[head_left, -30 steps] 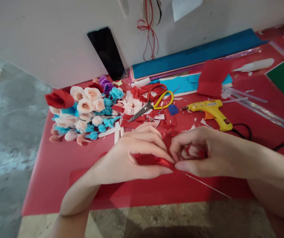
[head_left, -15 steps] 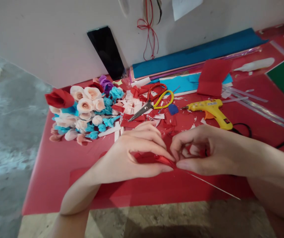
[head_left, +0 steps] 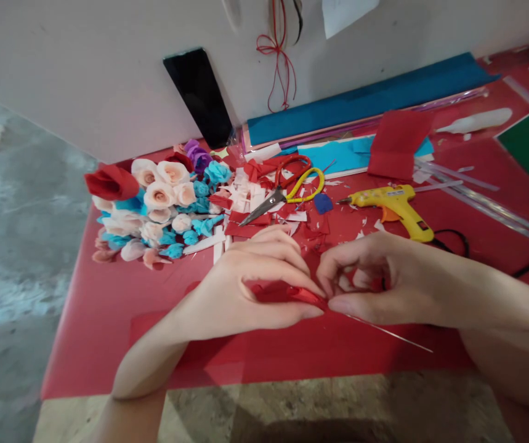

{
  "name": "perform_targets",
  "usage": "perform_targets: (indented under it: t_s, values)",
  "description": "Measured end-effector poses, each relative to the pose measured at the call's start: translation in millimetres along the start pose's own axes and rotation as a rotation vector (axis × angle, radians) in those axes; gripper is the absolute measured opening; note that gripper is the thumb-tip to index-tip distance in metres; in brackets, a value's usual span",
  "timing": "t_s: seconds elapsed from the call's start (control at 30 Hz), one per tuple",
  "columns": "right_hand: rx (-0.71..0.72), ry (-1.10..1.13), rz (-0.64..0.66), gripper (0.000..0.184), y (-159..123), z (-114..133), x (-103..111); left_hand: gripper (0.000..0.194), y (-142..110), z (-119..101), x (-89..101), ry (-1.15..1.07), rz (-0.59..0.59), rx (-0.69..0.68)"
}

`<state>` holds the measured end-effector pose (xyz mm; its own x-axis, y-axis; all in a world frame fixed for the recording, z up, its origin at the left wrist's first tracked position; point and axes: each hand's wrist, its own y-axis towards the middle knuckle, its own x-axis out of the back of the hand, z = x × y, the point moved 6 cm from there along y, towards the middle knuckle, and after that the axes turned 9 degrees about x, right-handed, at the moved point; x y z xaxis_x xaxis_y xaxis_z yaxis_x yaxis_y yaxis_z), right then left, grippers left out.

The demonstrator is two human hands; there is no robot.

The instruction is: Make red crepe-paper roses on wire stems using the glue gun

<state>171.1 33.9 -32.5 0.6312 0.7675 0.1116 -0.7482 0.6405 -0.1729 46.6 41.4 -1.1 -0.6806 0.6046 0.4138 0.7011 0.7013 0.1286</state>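
Note:
Between the thumb and fingers of my left hand (head_left: 259,283) is a small rolled red paper flower (head_left: 305,296), its tip pointing left. My right hand (head_left: 366,280) pinches the flower's base, where a thin wire stem (head_left: 393,334) comes out and slants down to the right. Both hands meet over the near part of the red table (head_left: 107,344). Fingertips cover the spot where paper and wire join. Beyond my hands lie scissors (head_left: 271,206) with red and yellow handles and a yellow glue gun (head_left: 391,206).
Finished paper flowers (head_left: 153,209) are heaped at the left. Paper scraps (head_left: 250,191) surround the scissors. A black phone (head_left: 199,95) leans on the wall. Blue paper (head_left: 361,95), a folded red piece (head_left: 396,144), clear glue sticks (head_left: 490,203) and a white bottle (head_left: 474,121) lie behind.
The wire's free end has swung up and a little left, and the red flower has turned slightly in my fingers. Both hands stay in nearly the same place.

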Motion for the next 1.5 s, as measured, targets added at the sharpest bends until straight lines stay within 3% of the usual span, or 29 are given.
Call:
perform_targets:
  t_s: [0.17,1.5]
  values:
    - [0.041,-0.003,0.022,0.015,-0.1,2.3,0.3,0.008,-0.4,-0.5,0.8,-0.008,-0.010,-0.001]
    - [0.030,-0.047,-0.006,0.013,2.4,-0.1,-1.7,0.006,0.4,1.1,-5.2,0.049,0.013,0.008]
